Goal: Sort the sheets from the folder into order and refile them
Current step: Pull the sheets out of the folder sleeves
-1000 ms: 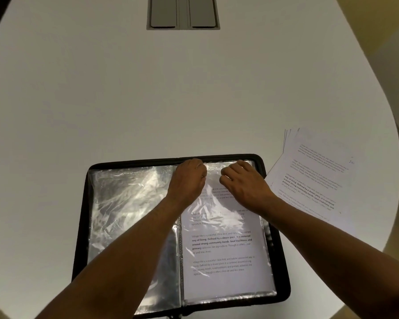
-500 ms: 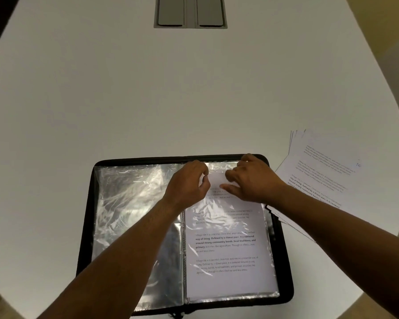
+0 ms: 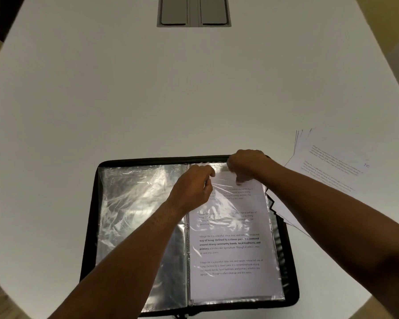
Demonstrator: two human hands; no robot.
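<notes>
Right now my left hand (image 3: pixel 194 185) pinches the plastic sleeve (image 3: pixel 235 226) mouth while my right hand (image 3: pixel 245 165) grips the sheet (image 3: pixel 230 247) top edge inside the open folder (image 3: pixel 88 226). I'd say I'm filing or pulling it; next comes a straight, gentle slide. Loose sheets (image 3: pixel 332 162) wait right on the white tabletop (image 3: pixel 148 100), power hatch (image 3: pixel 194 11) beyond.

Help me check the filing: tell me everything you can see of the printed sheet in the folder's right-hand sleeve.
The sheet is white paper printed with several short paragraphs of black text, one partly bold. It lies flat, upright to the viewer, inside a crinkled clear plastic sleeve on the right side of the open black folder. Its top edge sits just below the sleeve's opening. There the left hand pinches the plastic and the right hand holds the top edge; whether its fingers touch the paper itself is unclear.
</notes>
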